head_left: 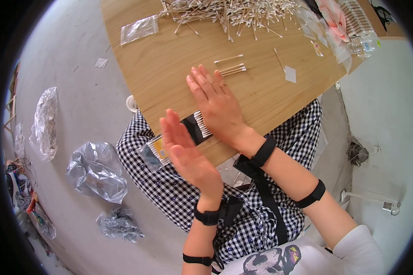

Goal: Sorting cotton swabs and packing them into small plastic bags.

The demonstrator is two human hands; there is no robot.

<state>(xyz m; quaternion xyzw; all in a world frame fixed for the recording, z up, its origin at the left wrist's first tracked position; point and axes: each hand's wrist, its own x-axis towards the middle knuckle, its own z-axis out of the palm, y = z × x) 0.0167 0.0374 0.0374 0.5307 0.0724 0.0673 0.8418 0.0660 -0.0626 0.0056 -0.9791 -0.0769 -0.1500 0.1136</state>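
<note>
My right hand [219, 106] lies palm down on the table with its fingers stretched out. Beside its palm, a neat row of white-tipped cotton swabs [201, 123] rests on a black strip [192, 129]. My left hand [187, 153] is raised on edge near the table's front edge, fingers straight, slightly blurred and holding nothing I can see. Partly behind it, a clear packet of cotton swabs [157, 150] with a yellow label overhangs my lap. Just past my right fingertips lie a few loose cotton swabs [234, 70] and a single cotton swab [228, 59].
A big heap of cotton swabs [236, 16] covers the table's far side. A clear plastic bag [139, 30] lies left of it; a white card [290, 74] is at the right. Packed swabs and a pink cloth [331, 16] sit far right. Crumpled plastic bags [98, 170] litter the floor.
</note>
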